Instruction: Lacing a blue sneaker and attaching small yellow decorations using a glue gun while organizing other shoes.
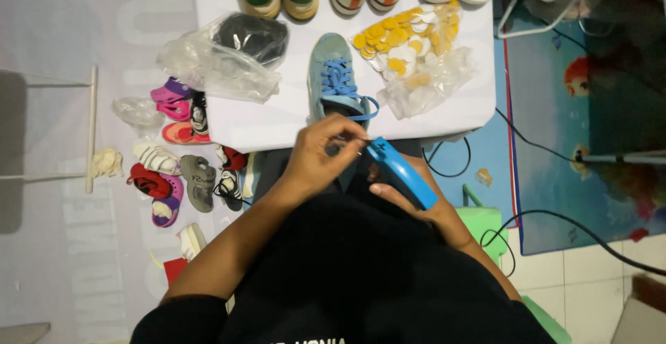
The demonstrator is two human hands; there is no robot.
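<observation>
At the white board's (277,125) near edge, your left hand (320,155) pinches the blue sneaker's (333,80) lace (361,115); your right hand (409,198) grips a blue tool (402,172). A tug could drag the sneaker off.

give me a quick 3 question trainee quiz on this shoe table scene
1. True or false: the blue shoe has blue laces.
2. What lies right of that shoe? A) bag of discs B) scissors C) brush
3. Which hand grips the blue tool?

Key:
1. True.
2. A: the bag of discs, yellow and white, on the white sheet.
3. The right hand; the left hand pinches at the tool's tip.
</observation>
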